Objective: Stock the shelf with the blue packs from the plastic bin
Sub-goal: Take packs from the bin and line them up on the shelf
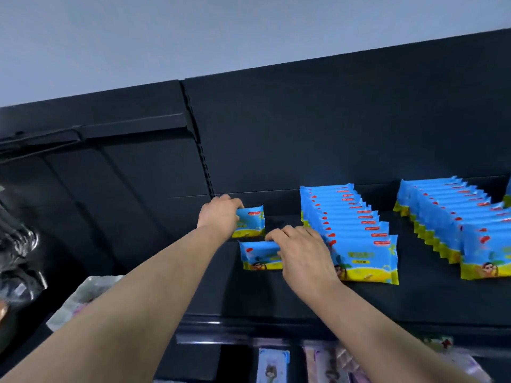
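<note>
Both my arms reach onto a black shelf point(276, 297). My left hand point(218, 215) grips the left edge of an upright blue pack point(250, 222) near the shelf's back left. In front of that pack stands a second blue pack point(258, 255), and my right hand point(302, 254) holds its right end with curled fingers. To the right of my right hand stands a tight row of blue packs point(354, 233) with yellow bottoms, running front to back. Another such row point(453, 225) stands further right. The plastic bin is not in view.
A black back panel point(331, 128) rises behind the shelf, with a slotted upright post point(197, 139) at its left. Lower shelves hold pale purple and white packs point(326, 363). Clear-wrapped goods point(85, 297) sit at lower left under my left forearm.
</note>
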{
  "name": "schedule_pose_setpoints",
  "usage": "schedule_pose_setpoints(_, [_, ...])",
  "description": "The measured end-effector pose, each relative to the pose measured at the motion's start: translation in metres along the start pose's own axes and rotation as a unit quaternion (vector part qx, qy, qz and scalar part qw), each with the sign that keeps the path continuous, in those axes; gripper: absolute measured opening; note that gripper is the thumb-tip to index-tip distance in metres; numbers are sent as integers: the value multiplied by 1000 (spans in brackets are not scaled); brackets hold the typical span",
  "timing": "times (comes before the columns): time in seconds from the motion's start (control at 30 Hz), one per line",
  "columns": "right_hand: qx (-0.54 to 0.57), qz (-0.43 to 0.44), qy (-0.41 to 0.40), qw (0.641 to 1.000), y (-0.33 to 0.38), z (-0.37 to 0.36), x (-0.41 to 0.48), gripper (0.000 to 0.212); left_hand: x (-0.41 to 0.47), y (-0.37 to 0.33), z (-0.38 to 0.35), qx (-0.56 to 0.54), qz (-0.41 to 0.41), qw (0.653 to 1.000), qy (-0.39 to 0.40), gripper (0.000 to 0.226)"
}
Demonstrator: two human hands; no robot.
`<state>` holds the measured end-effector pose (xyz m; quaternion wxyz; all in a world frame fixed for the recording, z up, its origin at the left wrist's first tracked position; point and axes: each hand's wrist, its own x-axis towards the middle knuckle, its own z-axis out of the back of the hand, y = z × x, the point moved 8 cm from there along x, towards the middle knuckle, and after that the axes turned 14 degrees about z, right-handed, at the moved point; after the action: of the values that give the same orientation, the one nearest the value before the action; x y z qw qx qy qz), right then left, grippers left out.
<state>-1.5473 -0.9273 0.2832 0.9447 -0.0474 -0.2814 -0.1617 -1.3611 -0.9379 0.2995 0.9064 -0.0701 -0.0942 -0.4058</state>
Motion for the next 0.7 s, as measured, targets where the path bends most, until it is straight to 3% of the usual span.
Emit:
schedule_pose_setpoints(0.2, [13,-71,5,997,-26,-45,37,52,64,0,-33,-31,-45,998,25,27])
schedule_pose_setpoints(0.5, [15,-68,36,997,-38,-77,82,46,100,2,-39,-167,-103,980,-28,26])
schedule_pose_setpoints(0.63, [0,-71,42,997,-39,-87,103,48,94,37,-25,-249,-31,961,-113,21])
schedule_pose_setpoints(0.7, [-29,-83,45,995,-41,-95,115,48,92,55,-31,-242,7,965,-102,26])
